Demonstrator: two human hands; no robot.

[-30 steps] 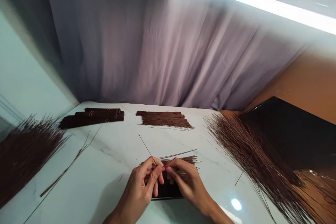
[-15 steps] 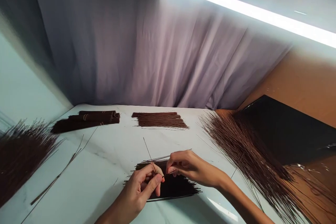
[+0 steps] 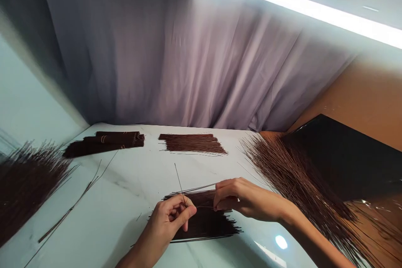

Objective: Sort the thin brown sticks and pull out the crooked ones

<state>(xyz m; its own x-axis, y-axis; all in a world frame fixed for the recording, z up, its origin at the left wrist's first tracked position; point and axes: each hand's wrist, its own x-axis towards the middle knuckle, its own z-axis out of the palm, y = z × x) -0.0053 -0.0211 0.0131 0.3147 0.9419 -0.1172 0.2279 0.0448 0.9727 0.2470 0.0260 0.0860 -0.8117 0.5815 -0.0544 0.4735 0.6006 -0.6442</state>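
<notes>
white table [image 3: 132,176], stick pile [image 3: 204,217] centred, bare margins around hands

A grey curtain [image 3: 176,58] is hanging behind the white marbled table [image 3: 125,184], a light strip [image 3: 298,6] glowing above it. Far back, tied brown bundles [image 3: 105,142] are lying near a flat sheaf of loose sticks [image 3: 191,143], while a few stray strands [image 3: 78,201] are trailing across the tabletop's left. A large fanned heap [image 3: 292,176] is spreading over the right side against a glossy black panel [image 3: 351,155], and another heap [image 3: 25,184] is bristling at the left edge.
</notes>
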